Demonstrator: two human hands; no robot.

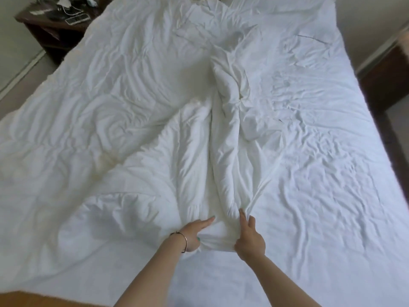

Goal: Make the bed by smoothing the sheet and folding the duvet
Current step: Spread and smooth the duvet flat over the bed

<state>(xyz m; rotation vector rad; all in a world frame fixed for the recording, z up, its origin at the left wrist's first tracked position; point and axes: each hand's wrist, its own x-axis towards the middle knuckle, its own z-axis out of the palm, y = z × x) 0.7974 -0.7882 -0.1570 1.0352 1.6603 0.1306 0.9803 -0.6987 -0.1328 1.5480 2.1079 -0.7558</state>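
She stands at the foot of the bed [365, 251], and the duvet [99, 107] lies over its left half, bunched toward the middle into a long ridge [223, 134]. That ridge is the thing to watch: its long axis runs from her hands at 6 o'clock straight up the bed toward 12. Both hands are on its near end. The left hand [194, 233], with a bangle [184, 241] at the wrist, grips a fold under curled fingers, forefinger stretched along the cloth. The right hand [250, 238] pinches the ridge's right edge, fingers clamped on the fabric. The bare, wrinkled sheet [321, 162] stretches away at 2 o'clock. Both grips sit equally near, so I would guess the pull goes along that axis, or sideways toward 3 o'clock to spread it.
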